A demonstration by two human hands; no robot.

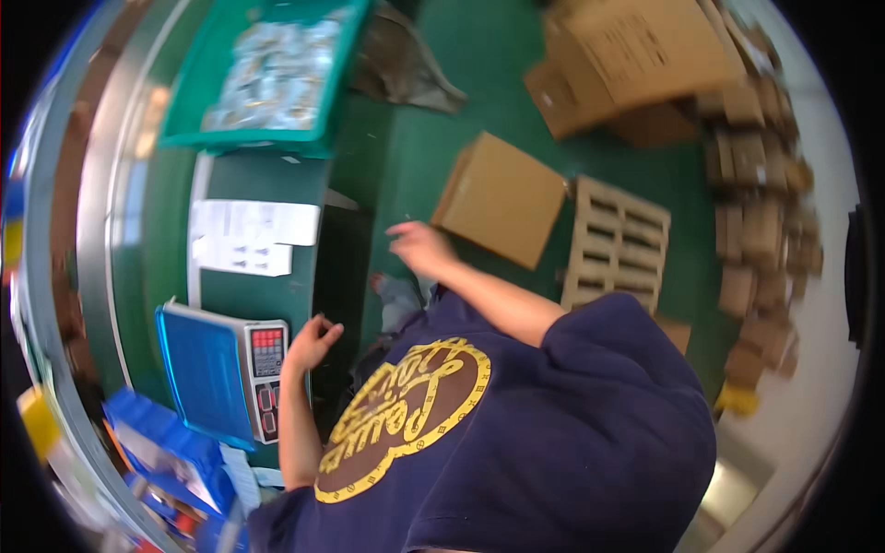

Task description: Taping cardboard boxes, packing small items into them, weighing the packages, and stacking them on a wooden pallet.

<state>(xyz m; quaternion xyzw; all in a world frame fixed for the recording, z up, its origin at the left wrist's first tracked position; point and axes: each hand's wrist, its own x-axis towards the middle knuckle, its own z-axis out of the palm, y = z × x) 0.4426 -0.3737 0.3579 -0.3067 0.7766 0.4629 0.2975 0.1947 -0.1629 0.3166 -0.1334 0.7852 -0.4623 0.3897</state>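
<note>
Dark blue cloth, a shirt (572, 433) with a yellow print, is filling the near right. At left, the left hand (311, 347) is hovering just right of a scale (210, 376), which is resting on a green table (253, 173); its fingers are curling, and I cannot tell whether the tips are meeting. Farther off, the right hand (424, 249) is reaching out, thumb and fingers standing apart, just left of a closed box (507, 198) that is sitting near a pallet (616, 244). Beyond the scale, papers (251, 238) are lying on the table, and a green bin (244, 138) is holding clear bags (281, 74) at the far left. Cartons (761, 217) are lining the right wall.
</note>
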